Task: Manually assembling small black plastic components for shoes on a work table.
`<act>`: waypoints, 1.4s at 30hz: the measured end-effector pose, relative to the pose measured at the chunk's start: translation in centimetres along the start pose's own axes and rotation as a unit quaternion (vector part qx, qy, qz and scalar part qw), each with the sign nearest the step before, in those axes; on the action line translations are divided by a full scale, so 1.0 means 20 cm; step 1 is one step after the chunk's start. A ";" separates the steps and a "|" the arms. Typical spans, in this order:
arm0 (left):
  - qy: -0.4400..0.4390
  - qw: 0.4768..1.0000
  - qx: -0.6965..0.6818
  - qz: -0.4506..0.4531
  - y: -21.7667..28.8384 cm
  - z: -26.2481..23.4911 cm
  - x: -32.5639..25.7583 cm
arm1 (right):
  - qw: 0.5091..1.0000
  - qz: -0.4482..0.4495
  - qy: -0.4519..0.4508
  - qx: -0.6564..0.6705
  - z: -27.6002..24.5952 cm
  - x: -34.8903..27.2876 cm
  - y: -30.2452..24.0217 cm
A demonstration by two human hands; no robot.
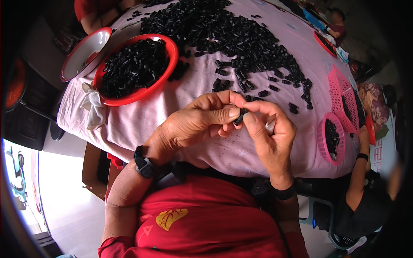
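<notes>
Over the near part of the table, my left hand (pixel 195 122) and my right hand (pixel 274 139) meet at their fingertips. Between them is a small black cylindrical part (pixel 239 119), pinched by both thumbs and forefingers. A pale, thin piece (pixel 270 123) shows inside the curl of my right fingers; what it is I cannot make out. Beyond my hands, a large pile of similar black parts (pixel 241 41) spreads over the pink cloth, with several loose ones at its near edge. At the left stands a red-rimmed basin (pixel 171 81) heaped with such parts.
A white enamel basin (pixel 88 47) leans beside the red one, near a crumpled pale cloth (pixel 92 107). On the right are a pink basket (pixel 324 150) with black pieces and a taller pink perforated basket (pixel 337 84). Other people sit around the pink-covered table (pixel 129 124).
</notes>
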State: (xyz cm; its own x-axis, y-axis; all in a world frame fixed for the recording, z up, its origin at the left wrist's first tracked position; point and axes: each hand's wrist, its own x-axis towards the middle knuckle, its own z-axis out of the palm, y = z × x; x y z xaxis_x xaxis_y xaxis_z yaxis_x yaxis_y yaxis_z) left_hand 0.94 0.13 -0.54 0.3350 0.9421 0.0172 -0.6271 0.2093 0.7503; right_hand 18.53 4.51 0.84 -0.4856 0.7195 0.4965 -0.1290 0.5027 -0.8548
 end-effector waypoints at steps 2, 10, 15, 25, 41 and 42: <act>0.007 1.000 -0.007 0.015 0.01 0.00 -0.01 | 1.000 0.003 -0.008 -0.016 0.00 0.00 -0.01; -0.021 1.000 -0.006 0.001 0.00 -0.03 0.00 | 1.000 -0.018 -0.019 -0.002 0.00 0.00 0.00; -0.006 1.000 0.017 -0.007 0.00 -0.01 0.01 | 0.998 0.029 -0.014 -0.050 -0.03 0.01 -0.03; 0.031 0.997 0.069 0.010 0.06 0.03 -0.02 | 0.998 0.025 -0.014 0.063 -0.01 0.00 -0.01; 0.007 1.000 0.016 -0.012 0.08 0.01 -0.04 | 1.000 0.002 -0.012 0.019 -0.02 -0.01 -0.01; 0.008 1.000 0.015 -0.011 0.08 0.01 -0.04 | 1.000 -0.001 -0.007 0.028 -0.02 -0.01 -0.01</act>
State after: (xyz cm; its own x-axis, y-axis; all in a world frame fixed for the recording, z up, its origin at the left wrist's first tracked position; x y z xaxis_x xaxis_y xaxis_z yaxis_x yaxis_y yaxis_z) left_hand -0.21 -0.37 0.64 0.3377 0.9412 -0.0096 -0.5987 0.2227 0.7694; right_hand 19.01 4.43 0.95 -0.4968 0.7120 0.4963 -0.1773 0.4765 -0.8611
